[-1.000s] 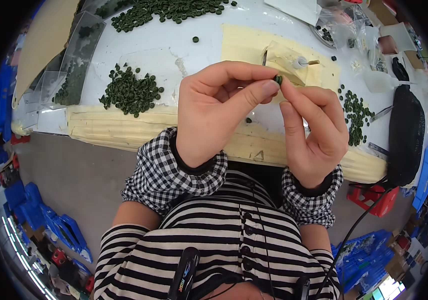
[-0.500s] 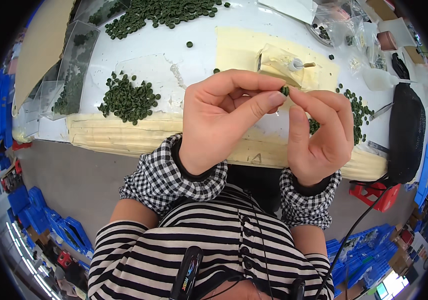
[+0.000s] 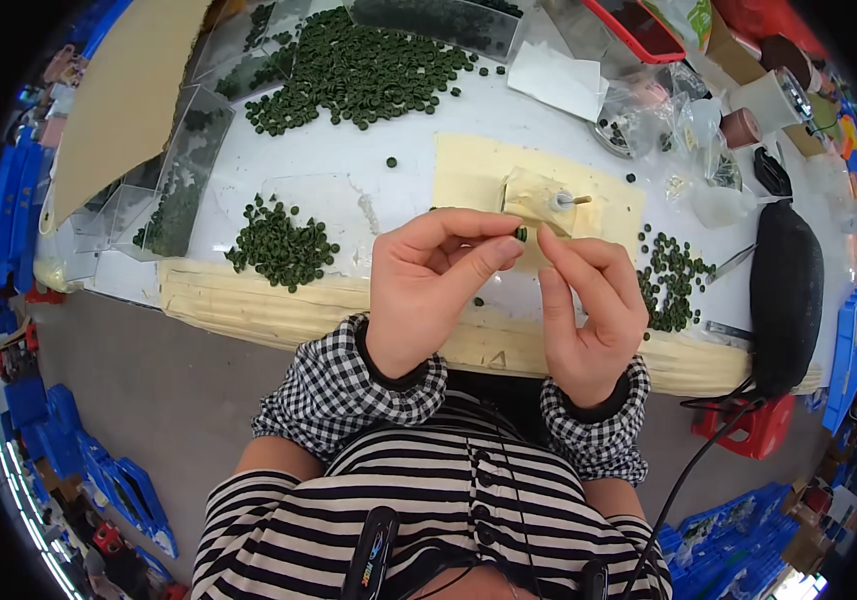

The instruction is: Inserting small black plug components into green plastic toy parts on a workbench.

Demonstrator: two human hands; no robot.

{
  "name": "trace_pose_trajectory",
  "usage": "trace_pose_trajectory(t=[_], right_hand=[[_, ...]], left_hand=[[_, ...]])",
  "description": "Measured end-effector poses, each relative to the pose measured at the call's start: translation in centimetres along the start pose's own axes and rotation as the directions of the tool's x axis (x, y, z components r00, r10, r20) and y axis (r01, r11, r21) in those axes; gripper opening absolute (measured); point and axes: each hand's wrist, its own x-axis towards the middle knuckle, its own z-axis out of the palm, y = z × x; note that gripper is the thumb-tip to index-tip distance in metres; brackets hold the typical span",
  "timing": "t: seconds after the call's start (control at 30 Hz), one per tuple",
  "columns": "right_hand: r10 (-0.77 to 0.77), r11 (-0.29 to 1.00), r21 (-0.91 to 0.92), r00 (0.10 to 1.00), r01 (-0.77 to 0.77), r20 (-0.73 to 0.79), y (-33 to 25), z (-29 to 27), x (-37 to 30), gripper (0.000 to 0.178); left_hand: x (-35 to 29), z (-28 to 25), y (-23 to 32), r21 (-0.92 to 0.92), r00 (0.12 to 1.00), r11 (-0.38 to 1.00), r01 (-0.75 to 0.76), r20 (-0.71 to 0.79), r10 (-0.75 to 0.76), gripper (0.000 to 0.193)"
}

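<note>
The right hand [image 3: 597, 325] has drawn a little away: its index fingertip, against the small green piece [image 3: 521, 234] half a second ago, now stands just beside it with a slim gap. Thumb and index finger are parted, grasping nothing. The left hand [image 3: 419, 295] pinches the piece between thumb and index fingertips, as before, above the near part of the white table [image 3: 339, 180]. The view takes in more of the far side, where a red-edged phone [image 3: 639, 30] now shows.

The piece is dark green, small and rounded, like the ridged, button-like pieces in the loose pile [image 3: 282, 247] to the left. Beyond the hands sits a block [image 3: 527, 196] wrapped in creased, cream-coloured covering. Checked, gathered cloth sleeves [image 3: 334, 385] cover the wrists.

The piece seems edge-on, its longer side running roughly away from the body; which face points where is too small to tell.
</note>
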Motion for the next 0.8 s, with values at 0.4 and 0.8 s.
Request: trace_pose_trajectory(t=[0.4, 0.8], right_hand=[[0.021, 0.998, 0.063, 0.998, -0.025, 0.064, -0.13, 0.10, -0.04, 0.034], [0.053, 0.996, 0.063, 0.995, -0.058, 0.090, -0.33, -0.10, 0.14, 0.036]], left_hand=[[0.13, -0.05, -0.27, -0.094, 1.000, 0.996, -0.010, 0.029, 0.013, 0.021], [-0.10, -0.12, -0.22, -0.091, 1.000, 0.996, 0.015, 0.028, -0.012, 0.020]])
